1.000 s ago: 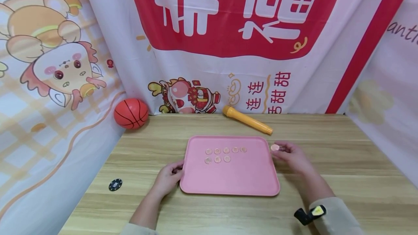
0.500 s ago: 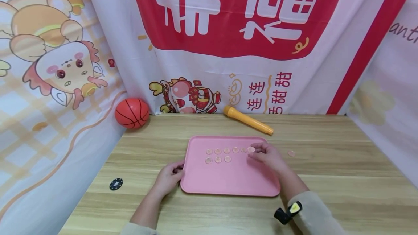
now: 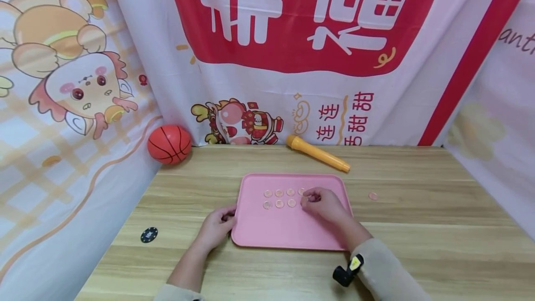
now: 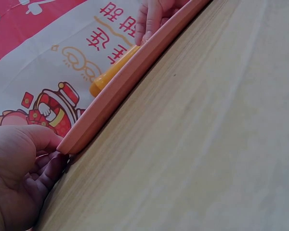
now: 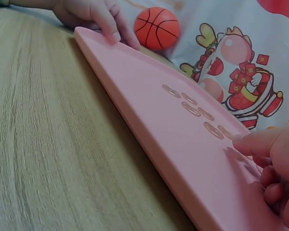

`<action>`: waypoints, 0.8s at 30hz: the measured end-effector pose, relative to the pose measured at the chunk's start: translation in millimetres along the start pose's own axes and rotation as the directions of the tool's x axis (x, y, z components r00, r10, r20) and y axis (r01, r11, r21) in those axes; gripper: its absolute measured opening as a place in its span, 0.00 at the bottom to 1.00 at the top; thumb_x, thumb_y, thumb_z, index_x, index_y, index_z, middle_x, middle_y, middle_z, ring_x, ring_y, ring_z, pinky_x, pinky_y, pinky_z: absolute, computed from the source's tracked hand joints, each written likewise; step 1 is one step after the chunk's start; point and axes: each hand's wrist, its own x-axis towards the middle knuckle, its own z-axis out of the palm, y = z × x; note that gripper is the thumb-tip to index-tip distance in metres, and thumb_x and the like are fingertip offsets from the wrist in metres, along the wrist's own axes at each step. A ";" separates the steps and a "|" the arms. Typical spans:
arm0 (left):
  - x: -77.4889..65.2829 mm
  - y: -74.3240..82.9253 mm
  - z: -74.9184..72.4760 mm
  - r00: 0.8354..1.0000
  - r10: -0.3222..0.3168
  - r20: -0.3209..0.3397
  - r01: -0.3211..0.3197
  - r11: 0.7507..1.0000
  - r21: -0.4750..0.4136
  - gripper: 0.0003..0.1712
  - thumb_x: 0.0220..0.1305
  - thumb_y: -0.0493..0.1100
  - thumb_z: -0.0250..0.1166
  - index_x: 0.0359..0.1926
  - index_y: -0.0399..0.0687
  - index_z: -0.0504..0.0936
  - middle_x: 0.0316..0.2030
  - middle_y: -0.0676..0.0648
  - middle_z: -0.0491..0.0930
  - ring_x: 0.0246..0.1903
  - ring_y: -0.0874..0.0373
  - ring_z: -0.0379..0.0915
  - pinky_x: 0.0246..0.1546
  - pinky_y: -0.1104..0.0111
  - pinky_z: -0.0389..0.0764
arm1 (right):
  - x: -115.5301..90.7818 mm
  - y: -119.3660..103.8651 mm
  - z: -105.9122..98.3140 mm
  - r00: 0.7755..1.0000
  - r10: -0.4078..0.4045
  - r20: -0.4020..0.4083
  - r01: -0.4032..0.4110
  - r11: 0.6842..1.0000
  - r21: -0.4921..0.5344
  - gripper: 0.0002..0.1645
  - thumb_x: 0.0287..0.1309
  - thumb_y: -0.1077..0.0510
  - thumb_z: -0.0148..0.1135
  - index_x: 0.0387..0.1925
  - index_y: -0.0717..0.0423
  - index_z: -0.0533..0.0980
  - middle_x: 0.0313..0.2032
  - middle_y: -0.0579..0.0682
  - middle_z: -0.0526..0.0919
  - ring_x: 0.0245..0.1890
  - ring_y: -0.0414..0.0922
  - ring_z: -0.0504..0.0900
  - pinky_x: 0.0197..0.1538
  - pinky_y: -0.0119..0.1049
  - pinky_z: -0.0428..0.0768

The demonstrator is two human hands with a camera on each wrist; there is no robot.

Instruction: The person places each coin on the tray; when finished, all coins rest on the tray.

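A pink tray (image 3: 288, 236) lies on the table with small copper-coloured coins (image 3: 279, 193) set in two rows on it. My left hand (image 3: 216, 227) grips the tray's left edge; in the right wrist view its thumb (image 5: 114, 37) rests over the rim. Over the tray, my right hand (image 3: 328, 206) pinches a coin (image 3: 304, 200) low at the right end of the nearer row. That hand covers the right end of the far row. In the right wrist view its fingers (image 5: 260, 144) hide the held coin, close beside the last coins visible.
One more coin (image 3: 373, 196) lies on the wooden table (image 3: 439, 226) to the right of the tray. A yellow toy microphone (image 3: 319, 153) lies behind the tray. A red ball (image 3: 169, 145) sits at the back left, and a black chip (image 3: 149, 234) at the left.
My right hand has carried a coin leftward from beyond the tray's right edge to the end of the nearer row. The left hand keeps its place on the tray.
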 end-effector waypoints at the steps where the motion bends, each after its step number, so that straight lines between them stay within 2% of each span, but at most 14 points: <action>1: 0.0 0.2 -0.1 1.000 0.000 0.001 0.000 1.000 0.000 0.23 0.62 0.34 0.63 0.58 0.35 0.78 0.43 0.41 0.81 0.38 0.60 0.73 0.38 0.74 0.75 | 0.5 0.0 1.5 1.000 -0.008 -0.004 0.008 1.000 -0.014 0.18 0.49 0.58 0.73 0.43 0.56 0.82 0.36 0.49 0.83 0.38 0.42 0.78 0.47 0.35 0.78; 5: 0.1 1.8 -0.9 1.000 0.002 0.000 -0.002 1.000 -0.003 0.23 0.62 0.34 0.63 0.59 0.35 0.78 0.44 0.41 0.81 0.39 0.59 0.73 0.38 0.74 0.75 | 1.9 -1.6 3.7 1.000 -0.021 -0.015 0.020 0.998 -0.062 0.15 0.50 0.58 0.72 0.42 0.57 0.82 0.35 0.48 0.84 0.37 0.41 0.79 0.48 0.37 0.79; 12: 0.0 2.8 -0.9 1.000 0.001 0.002 -0.001 1.000 -0.004 0.23 0.62 0.34 0.63 0.59 0.35 0.78 0.45 0.41 0.81 0.39 0.59 0.73 0.39 0.73 0.75 | 0.8 -7.5 3.1 1.000 0.013 -0.003 -0.014 0.992 -0.126 0.16 0.51 0.57 0.71 0.42 0.57 0.83 0.35 0.48 0.83 0.37 0.42 0.77 0.48 0.40 0.78; 18: -0.5 1.8 -0.3 1.000 0.002 0.001 -0.002 1.000 -0.002 0.23 0.62 0.34 0.63 0.59 0.35 0.78 0.43 0.41 0.81 0.38 0.59 0.73 0.38 0.73 0.75 | -0.1 -8.2 3.9 1.000 0.007 0.004 -0.006 0.991 -0.136 0.17 0.50 0.59 0.72 0.43 0.58 0.83 0.35 0.49 0.83 0.37 0.42 0.77 0.49 0.41 0.78; 24: -1.0 -0.3 0.2 1.000 0.006 -0.001 -0.006 1.000 -0.010 0.23 0.62 0.34 0.63 0.58 0.35 0.79 0.43 0.41 0.81 0.38 0.59 0.73 0.37 0.74 0.75 | -2.4 -4.7 3.1 1.000 -0.001 0.000 0.001 0.995 -0.097 0.17 0.51 0.58 0.72 0.44 0.57 0.82 0.36 0.48 0.84 0.38 0.42 0.78 0.48 0.38 0.79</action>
